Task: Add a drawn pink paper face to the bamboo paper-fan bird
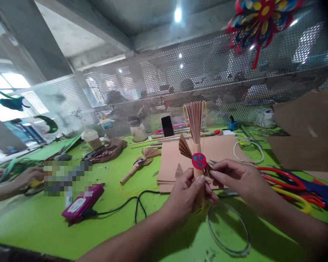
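Note:
A brown paper figure (197, 148) stands upright in front of me, made of a rolled tube with a pleated fan (195, 118) on top. On its front sits a red disc (199, 161) with blue marks. My left hand (187, 191) is closed around the lower tube. A pleated paper wing (184, 145) sticks out on the figure's left side. At the other side, my right hand (236, 178) pinches a folded paper wing (209, 170), partly hidden by the fingers. Yellow string hangs by the fan. Behind are stacked brown paper sheets (169, 160).
A second paper figure (136, 165) lies left of the sheets. Nearer are a magenta power strip (83, 203) with a black cable and a clear ring (229, 229). Red-handled scissors (284, 178) lie right. A phone (167, 126) leans at the back. Another person's hand (30, 178) works far left.

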A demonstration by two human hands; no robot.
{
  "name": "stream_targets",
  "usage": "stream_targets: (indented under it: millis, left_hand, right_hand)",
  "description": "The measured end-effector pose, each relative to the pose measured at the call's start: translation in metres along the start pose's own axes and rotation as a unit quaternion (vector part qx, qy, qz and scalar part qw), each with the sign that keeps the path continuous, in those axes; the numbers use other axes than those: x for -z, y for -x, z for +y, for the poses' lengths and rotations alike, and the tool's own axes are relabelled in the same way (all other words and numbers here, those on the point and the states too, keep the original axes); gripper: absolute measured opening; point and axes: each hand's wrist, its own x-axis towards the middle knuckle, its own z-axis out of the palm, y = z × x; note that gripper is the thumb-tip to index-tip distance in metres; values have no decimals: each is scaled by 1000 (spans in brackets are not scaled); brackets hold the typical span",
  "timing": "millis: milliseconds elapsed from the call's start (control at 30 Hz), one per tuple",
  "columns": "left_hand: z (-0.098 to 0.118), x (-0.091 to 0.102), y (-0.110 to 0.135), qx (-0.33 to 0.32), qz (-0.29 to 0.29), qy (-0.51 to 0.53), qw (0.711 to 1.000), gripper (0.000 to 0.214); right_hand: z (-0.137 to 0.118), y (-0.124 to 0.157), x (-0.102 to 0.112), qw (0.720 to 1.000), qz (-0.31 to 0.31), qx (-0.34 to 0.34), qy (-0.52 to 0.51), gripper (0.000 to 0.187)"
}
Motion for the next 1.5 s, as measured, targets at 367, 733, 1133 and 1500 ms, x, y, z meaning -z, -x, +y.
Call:
stream_targets:
  millis: [367, 733, 1133, 1500]
  left_hand:
    - [-1, 0, 0, 19, 35, 8, 999, 40]
    - [2, -1, 0, 27, 50, -12, 998, 37]
    - [0, 0, -3, 13, 55, -2, 998, 41]
    - [-3, -2, -2, 21, 38, -33, 999, 43]
  right_hand:
    - [-1, -13, 27, 990, 107, 66, 64, 27]
    - [-4, -9, 25, 974, 83, 115, 175, 25]
    - [-4, -12, 31, 958, 158, 139, 193, 22]
    - [-9, 4, 15, 902, 167, 261, 299, 10]
